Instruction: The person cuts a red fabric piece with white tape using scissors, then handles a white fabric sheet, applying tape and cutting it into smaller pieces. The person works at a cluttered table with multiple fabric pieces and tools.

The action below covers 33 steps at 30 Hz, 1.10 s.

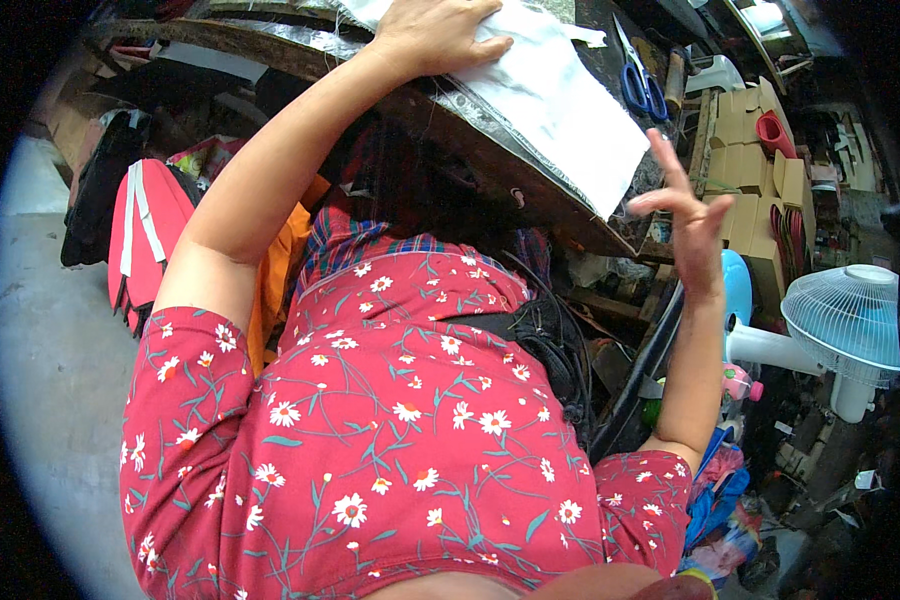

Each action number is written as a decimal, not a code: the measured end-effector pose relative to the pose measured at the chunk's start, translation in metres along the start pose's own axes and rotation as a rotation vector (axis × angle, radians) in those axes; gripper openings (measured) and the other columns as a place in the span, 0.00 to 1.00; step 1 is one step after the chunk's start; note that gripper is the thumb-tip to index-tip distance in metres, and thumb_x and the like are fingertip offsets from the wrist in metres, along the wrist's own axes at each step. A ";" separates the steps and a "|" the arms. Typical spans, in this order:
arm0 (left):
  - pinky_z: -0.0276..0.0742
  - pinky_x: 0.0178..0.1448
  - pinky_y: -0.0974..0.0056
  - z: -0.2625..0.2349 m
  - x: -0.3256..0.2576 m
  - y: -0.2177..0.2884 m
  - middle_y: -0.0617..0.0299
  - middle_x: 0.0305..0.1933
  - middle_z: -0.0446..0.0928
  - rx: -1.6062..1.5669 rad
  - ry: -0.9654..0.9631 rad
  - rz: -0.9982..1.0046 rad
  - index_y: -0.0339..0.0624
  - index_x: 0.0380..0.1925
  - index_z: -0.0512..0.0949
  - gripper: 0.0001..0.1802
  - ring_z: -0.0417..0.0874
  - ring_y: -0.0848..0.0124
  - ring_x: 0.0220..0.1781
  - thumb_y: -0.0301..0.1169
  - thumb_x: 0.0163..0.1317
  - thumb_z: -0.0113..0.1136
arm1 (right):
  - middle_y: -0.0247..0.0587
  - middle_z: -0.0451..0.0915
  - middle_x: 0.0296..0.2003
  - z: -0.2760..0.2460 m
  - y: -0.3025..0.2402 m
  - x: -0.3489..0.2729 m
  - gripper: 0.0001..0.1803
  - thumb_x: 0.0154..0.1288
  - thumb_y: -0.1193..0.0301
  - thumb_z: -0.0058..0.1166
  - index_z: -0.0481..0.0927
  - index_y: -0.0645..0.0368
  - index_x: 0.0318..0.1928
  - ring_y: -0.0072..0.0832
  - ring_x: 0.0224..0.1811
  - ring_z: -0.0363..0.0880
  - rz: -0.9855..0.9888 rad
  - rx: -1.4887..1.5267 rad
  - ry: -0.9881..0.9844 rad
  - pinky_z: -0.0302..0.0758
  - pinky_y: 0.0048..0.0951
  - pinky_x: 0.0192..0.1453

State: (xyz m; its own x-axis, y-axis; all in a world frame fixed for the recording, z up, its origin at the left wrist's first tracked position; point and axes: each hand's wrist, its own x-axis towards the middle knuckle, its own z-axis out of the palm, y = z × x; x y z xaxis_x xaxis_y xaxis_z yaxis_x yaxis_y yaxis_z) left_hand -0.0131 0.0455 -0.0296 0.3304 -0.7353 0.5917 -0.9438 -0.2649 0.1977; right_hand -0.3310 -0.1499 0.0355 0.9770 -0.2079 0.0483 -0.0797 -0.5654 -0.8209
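Note:
A piece of white cloth (560,105) lies over the near edge of a dark, worn worktable (505,165). On the cloth's left part my left hand (445,35) rests flat, thumb stretched toward the right. My right hand (685,205) is raised just off the cloth's right corner, its fingers apart and slightly blurred, with nothing seen in it. Between this hand and the back of the table lies a pair of scissors with blue handles (642,92), blades pointing away from me.
Cardboard boxes (745,165) stand at the right, with a red roll (773,133) among them. A white and blue fan (850,315) is nearer on that side. To the left, red pieces with white strips (140,235) hang above the grey floor (45,330).

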 end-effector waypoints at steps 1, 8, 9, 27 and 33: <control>0.71 0.65 0.48 0.001 0.000 -0.001 0.49 0.57 0.77 0.003 0.029 0.018 0.41 0.51 0.78 0.28 0.73 0.50 0.63 0.50 0.59 0.56 | 0.44 0.64 0.71 -0.006 0.001 0.004 0.52 0.65 0.26 0.13 0.86 0.50 0.51 0.40 0.79 0.47 0.010 -0.013 0.122 0.33 0.53 0.79; 0.74 0.62 0.48 -0.001 -0.002 -0.001 0.48 0.57 0.77 -0.021 -0.003 -0.019 0.41 0.53 0.77 0.29 0.75 0.49 0.61 0.49 0.58 0.57 | 0.40 0.83 0.47 -0.002 0.037 0.045 0.28 0.65 0.66 0.62 0.72 0.51 0.65 0.33 0.51 0.80 0.085 -0.345 0.456 0.74 0.34 0.59; 0.75 0.61 0.48 -0.002 -0.002 0.000 0.48 0.57 0.76 -0.013 -0.016 -0.003 0.41 0.53 0.77 0.29 0.75 0.49 0.61 0.49 0.58 0.57 | 0.40 0.83 0.43 0.003 0.041 0.050 0.30 0.63 0.67 0.62 0.71 0.49 0.66 0.33 0.49 0.80 0.099 -0.528 0.458 0.75 0.35 0.57; 0.71 0.65 0.58 0.001 -0.001 0.006 0.60 0.57 0.78 -0.080 0.100 0.566 0.54 0.49 0.80 0.17 0.77 0.60 0.60 0.45 0.65 0.60 | 0.37 0.77 0.43 -0.057 0.050 -0.004 0.27 0.67 0.79 0.53 0.65 0.56 0.65 0.26 0.42 0.81 0.330 0.416 0.532 0.81 0.26 0.45; 0.71 0.65 0.57 0.003 0.000 0.005 0.60 0.56 0.79 -0.110 0.071 0.520 0.51 0.49 0.81 0.18 0.77 0.61 0.59 0.47 0.66 0.58 | 0.43 0.75 0.51 -0.047 0.056 0.008 0.25 0.69 0.76 0.51 0.68 0.55 0.66 0.30 0.52 0.77 0.262 -0.141 0.654 0.76 0.33 0.57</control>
State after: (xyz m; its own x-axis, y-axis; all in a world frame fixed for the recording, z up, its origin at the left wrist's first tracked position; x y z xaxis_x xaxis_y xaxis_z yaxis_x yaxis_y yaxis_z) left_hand -0.0182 0.0423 -0.0308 -0.1791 -0.7071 0.6840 -0.9796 0.1926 -0.0574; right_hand -0.3367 -0.2213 0.0166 0.6070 -0.7617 0.2266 -0.3634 -0.5196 -0.7733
